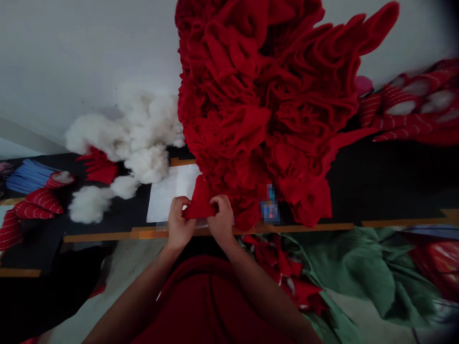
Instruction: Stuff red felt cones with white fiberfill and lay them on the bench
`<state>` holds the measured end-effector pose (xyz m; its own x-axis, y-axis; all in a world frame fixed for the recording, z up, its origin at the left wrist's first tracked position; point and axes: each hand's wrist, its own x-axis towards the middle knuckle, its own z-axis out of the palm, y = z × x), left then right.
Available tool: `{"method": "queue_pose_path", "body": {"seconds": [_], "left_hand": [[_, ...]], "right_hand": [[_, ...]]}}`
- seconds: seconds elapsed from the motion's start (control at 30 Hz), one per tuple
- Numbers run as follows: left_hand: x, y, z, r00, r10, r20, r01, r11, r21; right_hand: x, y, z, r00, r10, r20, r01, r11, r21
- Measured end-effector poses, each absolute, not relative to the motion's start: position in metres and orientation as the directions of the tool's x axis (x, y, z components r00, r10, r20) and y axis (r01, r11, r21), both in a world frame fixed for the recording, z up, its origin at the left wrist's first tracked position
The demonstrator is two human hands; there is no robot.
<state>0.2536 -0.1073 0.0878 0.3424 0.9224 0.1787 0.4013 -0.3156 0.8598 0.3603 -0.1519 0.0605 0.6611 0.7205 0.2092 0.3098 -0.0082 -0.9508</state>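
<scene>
Between my two hands is a small red triangular felt piece [201, 203], its point facing away from me. My left hand [181, 222] pinches its left lower corner, fingers closed. The right lower corner is gripped by my right hand [222, 217], thumb and fingers pressed together. The piece is held over a white sheet [168, 191] near the table's front edge. Just beyond my hands rises a tall heap of red felt pieces [229, 110]. Whether the held piece is a sewn pocket or a single layer, I cannot tell.
White stuffing [139, 129] lies left of the heap, beside a red glove-like bundle [98, 165]. Stitched red stuffed shapes [39, 203] sit far left, with more [412, 105] at the back right. A green cloth [358, 272] with red pieces hangs below the taped table edge [315, 228].
</scene>
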Motion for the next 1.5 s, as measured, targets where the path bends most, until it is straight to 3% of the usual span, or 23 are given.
{"method": "queue_pose_path", "body": {"seconds": [0.17,0.27,0.37,0.47,0.53,0.7,0.9,1.1,1.3,1.4,1.5], "left_hand": [[0.245,-0.103,0.095,0.502,0.865,-0.007,0.319,-0.178,0.931],[0.244,-0.098,0.094,0.48,0.875,0.065,0.378,-0.273,0.884],[0.247,-0.096,0.087,0.405,0.892,0.2,0.507,-0.402,0.763],[0.25,-0.097,0.08,0.376,0.875,0.305,0.605,-0.481,0.635],[0.25,-0.098,0.079,0.383,0.863,0.329,0.61,-0.504,0.611],[0.245,-0.095,0.082,0.44,0.862,0.252,0.558,-0.483,0.674],[0.247,-0.086,0.082,0.423,0.893,0.153,0.659,-0.42,0.625],[0.247,-0.085,0.085,0.48,0.873,0.088,0.632,-0.414,0.656],[0.252,-0.089,0.082,0.44,0.877,0.193,0.659,-0.462,0.594],[0.25,-0.09,0.086,0.405,0.902,0.152,0.627,-0.395,0.671],[0.241,-0.087,0.093,0.476,0.874,-0.092,0.422,-0.135,0.896]], "right_hand": [[0.366,-0.153,0.058,0.648,0.736,0.195,0.297,-0.008,-0.955],[0.362,-0.153,0.058,0.63,0.742,0.231,0.308,0.034,-0.951],[0.357,-0.152,0.058,0.615,0.746,0.254,0.312,0.065,-0.948],[0.356,-0.151,0.056,0.651,0.721,0.238,0.308,0.035,-0.951],[0.357,-0.15,0.056,0.665,0.712,0.224,0.302,0.018,-0.953],[0.357,-0.15,0.057,0.636,0.731,0.248,0.292,0.07,-0.954],[0.35,-0.148,0.057,0.614,0.757,0.226,0.31,0.032,-0.95],[0.348,-0.147,0.053,0.589,0.771,0.242,0.333,0.041,-0.942],[0.348,-0.145,0.053,0.644,0.743,0.181,0.287,-0.016,-0.958],[0.353,-0.146,0.053,0.669,0.728,0.152,0.259,-0.036,-0.965],[0.361,-0.149,0.053,0.66,0.737,0.143,0.224,-0.012,-0.974]]}}
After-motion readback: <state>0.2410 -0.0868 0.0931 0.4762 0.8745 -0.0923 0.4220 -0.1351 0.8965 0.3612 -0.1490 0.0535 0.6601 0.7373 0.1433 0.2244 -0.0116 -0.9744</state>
